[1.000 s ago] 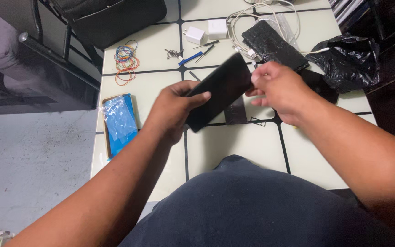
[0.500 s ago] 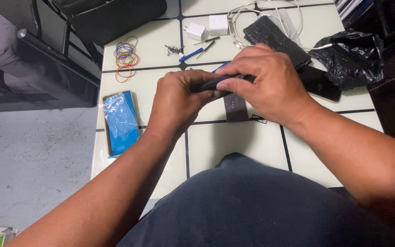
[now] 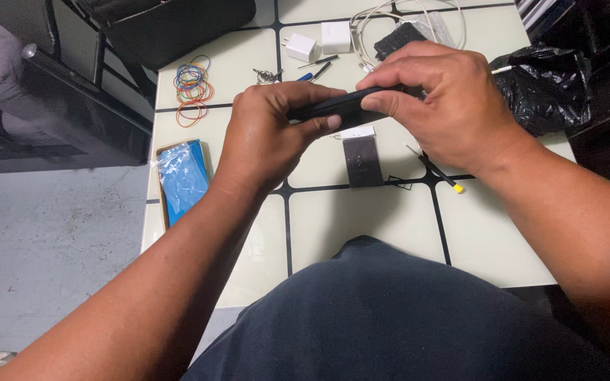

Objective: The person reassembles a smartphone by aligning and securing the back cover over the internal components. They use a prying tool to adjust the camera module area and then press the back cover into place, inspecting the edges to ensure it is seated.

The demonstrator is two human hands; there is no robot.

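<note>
At the far left of the tiled table (image 3: pixel 361 219) lies one blue bagged packet (image 3: pixel 181 180), flat and out of my way, with a loose bunch of coloured rubber bands (image 3: pixel 192 88) above it. My left hand (image 3: pixel 266 134) is closed on the left end of the black phone (image 3: pixel 337 107), thumb underneath and fingers over the top. I hold it edge-on above the middle of the table, likely so I can work along its rim. My right hand (image 3: pixel 439 102) clamps the other end the same way. Beneath it lie one dark flat rectangular part (image 3: pixel 361 161) and one thin yellow-tipped tool (image 3: pixel 435 173). Behind are two white charger plugs (image 3: pixel 318 42), and to the right one crumpled black plastic bag (image 3: pixel 541 85).
</note>
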